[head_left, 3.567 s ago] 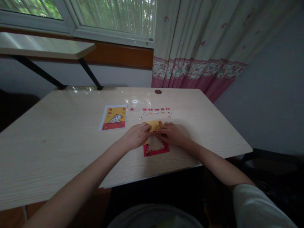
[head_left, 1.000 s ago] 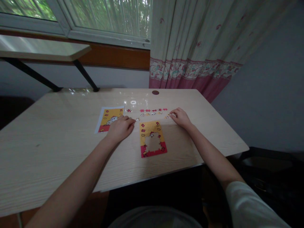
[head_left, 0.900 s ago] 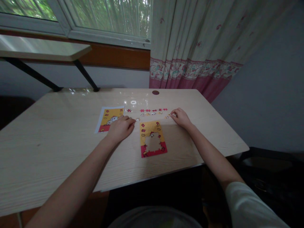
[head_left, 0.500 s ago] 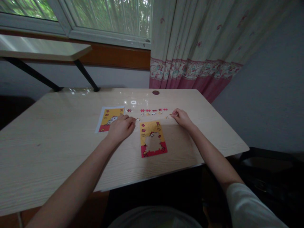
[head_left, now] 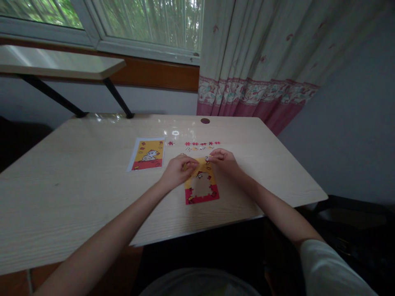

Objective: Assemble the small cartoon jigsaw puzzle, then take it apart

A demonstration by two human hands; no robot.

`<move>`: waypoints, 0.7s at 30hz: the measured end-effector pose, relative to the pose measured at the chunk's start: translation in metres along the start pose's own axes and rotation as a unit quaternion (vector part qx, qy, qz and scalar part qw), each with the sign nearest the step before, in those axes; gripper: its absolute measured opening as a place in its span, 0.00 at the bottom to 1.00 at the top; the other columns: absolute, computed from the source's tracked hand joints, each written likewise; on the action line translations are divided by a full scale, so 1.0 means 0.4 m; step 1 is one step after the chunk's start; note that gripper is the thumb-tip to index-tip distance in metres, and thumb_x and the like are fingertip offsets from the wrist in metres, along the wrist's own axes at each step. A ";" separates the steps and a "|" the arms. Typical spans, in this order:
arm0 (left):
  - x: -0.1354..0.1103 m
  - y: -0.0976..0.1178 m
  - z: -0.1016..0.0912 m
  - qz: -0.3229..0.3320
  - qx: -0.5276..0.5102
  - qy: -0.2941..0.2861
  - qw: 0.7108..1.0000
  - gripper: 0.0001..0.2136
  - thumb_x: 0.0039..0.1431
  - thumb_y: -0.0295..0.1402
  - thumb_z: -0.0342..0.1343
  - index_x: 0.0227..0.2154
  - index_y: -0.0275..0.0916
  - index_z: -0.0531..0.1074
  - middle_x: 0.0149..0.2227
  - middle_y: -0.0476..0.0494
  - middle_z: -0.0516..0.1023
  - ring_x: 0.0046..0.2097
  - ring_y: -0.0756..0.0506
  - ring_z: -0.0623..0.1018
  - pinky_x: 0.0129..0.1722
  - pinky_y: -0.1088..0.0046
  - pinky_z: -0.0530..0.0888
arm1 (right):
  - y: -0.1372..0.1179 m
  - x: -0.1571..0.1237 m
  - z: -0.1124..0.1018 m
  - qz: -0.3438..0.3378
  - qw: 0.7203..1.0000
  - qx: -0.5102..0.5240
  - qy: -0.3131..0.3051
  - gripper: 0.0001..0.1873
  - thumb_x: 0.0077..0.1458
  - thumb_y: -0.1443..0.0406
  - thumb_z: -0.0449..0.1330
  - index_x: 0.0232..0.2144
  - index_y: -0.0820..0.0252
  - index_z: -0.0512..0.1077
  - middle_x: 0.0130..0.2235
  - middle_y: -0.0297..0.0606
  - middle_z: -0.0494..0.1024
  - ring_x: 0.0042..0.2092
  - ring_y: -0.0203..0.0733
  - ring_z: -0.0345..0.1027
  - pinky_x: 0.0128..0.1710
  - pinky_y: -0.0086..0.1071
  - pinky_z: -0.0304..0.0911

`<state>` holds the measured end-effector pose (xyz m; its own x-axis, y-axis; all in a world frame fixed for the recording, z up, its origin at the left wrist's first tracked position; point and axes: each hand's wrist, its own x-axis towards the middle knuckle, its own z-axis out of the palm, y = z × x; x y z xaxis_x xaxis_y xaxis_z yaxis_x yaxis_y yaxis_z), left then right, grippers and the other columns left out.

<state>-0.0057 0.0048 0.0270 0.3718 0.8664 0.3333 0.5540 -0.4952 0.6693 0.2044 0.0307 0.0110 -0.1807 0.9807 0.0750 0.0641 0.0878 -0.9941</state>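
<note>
A partly assembled jigsaw puzzle, yellow above and red below, lies on the table with a gap in its middle. Part of a white animal with a red hat shows at the top of that gap. My left hand is closed in a pinch over the puzzle's upper left; whatever its fingertips hold is hidden. Above the top right corner, my right hand pinches a small, whitish puzzle piece. Beyond both hands lie loose red pieces in a row, with paler pieces in front of them.
To the left lies a printed reference picture of a white animal on yellow and red. One red piece sits apart beside it. A raised shelf on black legs stands at the back left, and a curtain hangs behind the table.
Both hands have moved inward from the loose pieces to above the puzzle's top edge. The right hand has brought a piece along. The reference picture is now uncovered.
</note>
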 end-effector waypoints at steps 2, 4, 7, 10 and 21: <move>0.004 0.007 0.015 -0.029 -0.055 0.014 0.998 0.09 0.55 0.35 0.54 0.33 0.37 0.76 0.29 0.45 0.75 0.29 0.50 0.70 0.29 0.74 0.65 | -0.005 -0.009 0.013 0.004 1.000 0.003 -0.004 0.21 0.34 0.53 0.68 0.27 0.59 0.68 0.22 0.29 0.72 0.24 0.33 0.66 0.26 0.27 0.61; 0.007 0.010 0.028 -0.055 -0.096 0.024 0.994 0.10 0.54 0.37 0.55 0.32 0.36 0.76 0.28 0.45 0.75 0.27 0.51 0.69 0.27 0.75 0.64 | -0.009 -0.017 0.022 -0.001 1.000 -0.007 -0.011 0.20 0.35 0.53 0.68 0.27 0.59 0.69 0.23 0.31 0.73 0.25 0.34 0.68 0.25 0.27 0.62; 0.008 0.007 0.042 -0.075 -0.142 0.030 0.987 0.11 0.52 0.38 0.55 0.29 0.35 0.76 0.24 0.47 0.73 0.25 0.51 0.67 0.25 0.76 0.62 | -0.008 -0.026 0.027 -0.019 0.999 -0.029 -0.017 0.19 0.36 0.53 0.68 0.27 0.58 0.70 0.24 0.33 0.75 0.27 0.36 0.70 0.25 0.28 0.63; 0.008 -0.003 0.045 -0.094 -0.179 0.021 0.979 0.11 0.50 0.39 0.56 0.28 0.35 0.75 0.22 0.48 0.72 0.23 0.52 0.66 0.23 0.76 0.61 | -0.005 -0.032 0.023 -0.064 0.995 -0.075 -0.021 0.17 0.39 0.54 0.67 0.28 0.58 0.71 0.26 0.33 0.76 0.28 0.36 0.71 0.27 0.29 0.64; 0.018 -0.013 0.032 -0.139 -0.232 0.001 0.963 0.07 0.48 0.33 0.55 0.25 0.35 0.74 0.20 0.50 0.71 0.22 0.54 0.64 0.22 0.78 0.60 | -0.024 -0.037 -0.004 -0.324 0.882 -0.342 0.005 0.06 0.55 0.61 0.59 0.31 0.54 0.75 0.29 0.33 0.78 0.31 0.36 0.68 0.36 0.34 0.59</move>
<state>0.0036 0.0127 0.0174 0.2552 0.9619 0.0985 0.2390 -0.1615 0.9575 0.2079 0.0154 0.0194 -0.3891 0.6869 0.6139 0.5279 0.7123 -0.4625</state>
